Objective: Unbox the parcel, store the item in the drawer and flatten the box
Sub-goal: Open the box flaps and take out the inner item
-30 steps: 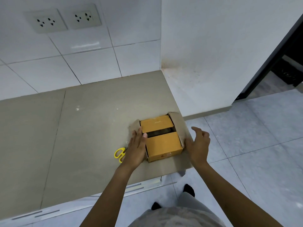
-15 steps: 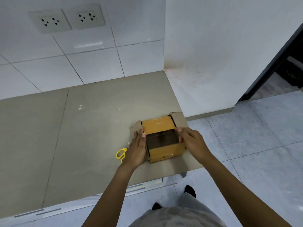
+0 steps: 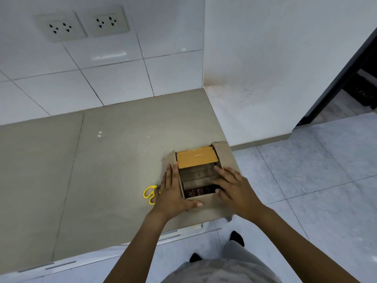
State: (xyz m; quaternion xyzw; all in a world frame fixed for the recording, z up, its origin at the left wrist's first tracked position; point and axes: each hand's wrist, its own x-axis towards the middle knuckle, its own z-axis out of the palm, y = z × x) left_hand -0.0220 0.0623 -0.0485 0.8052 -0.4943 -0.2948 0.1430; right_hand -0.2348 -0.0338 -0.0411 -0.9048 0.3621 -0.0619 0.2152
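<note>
Head cam shows the cardboard box (image 3: 196,160) near the counter (image 3: 102,170) front-right corner, far flap closed, dark item (image 3: 201,190) visible inside. Left hand (image 3: 171,195) lies flat, fingers loose, against its side; right hand (image 3: 234,189) spreads unclenched over the opening. Yellow scissors (image 3: 150,194) peek out left
</note>
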